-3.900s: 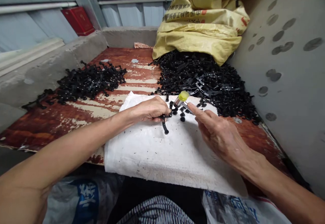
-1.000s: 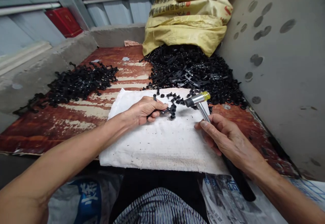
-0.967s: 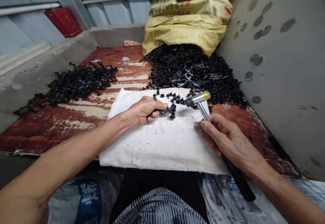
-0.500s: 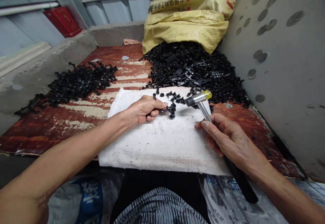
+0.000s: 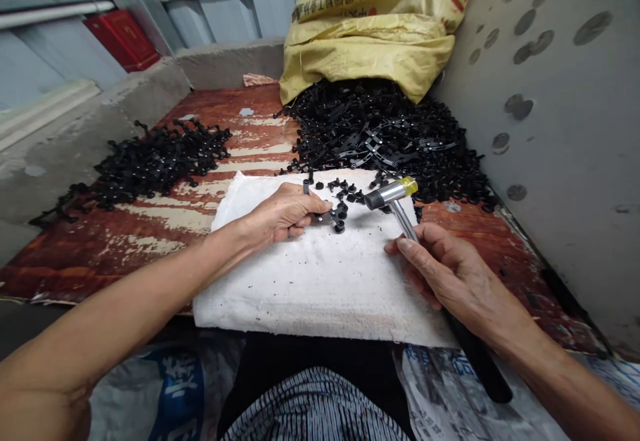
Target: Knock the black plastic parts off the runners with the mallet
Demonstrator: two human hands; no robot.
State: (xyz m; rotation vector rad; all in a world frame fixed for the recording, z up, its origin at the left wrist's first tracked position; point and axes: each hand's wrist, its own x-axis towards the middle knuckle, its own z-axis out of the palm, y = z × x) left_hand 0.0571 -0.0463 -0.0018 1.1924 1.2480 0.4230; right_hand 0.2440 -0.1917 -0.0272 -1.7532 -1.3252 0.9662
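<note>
Hammer (image 5: 393, 194), steel-headed with a yellow tip, is clenched in my right hand (image 5: 450, 274) at four o'clock, its head over the white cloth (image 5: 320, 281). My left hand (image 5: 283, 217) pinches a black plastic part (image 5: 334, 215), possibly branched, on the cloth toward twelve o'clock. Black heaps (image 5: 380, 141) lie beyond.

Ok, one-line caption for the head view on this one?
Left hand pins a black part on a white cloth while the right hand holds a hammer beside it.

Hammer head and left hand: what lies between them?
Head view: the black part pinched by the left hand, loose black pieces and white cloth, up to the hammer.
</note>
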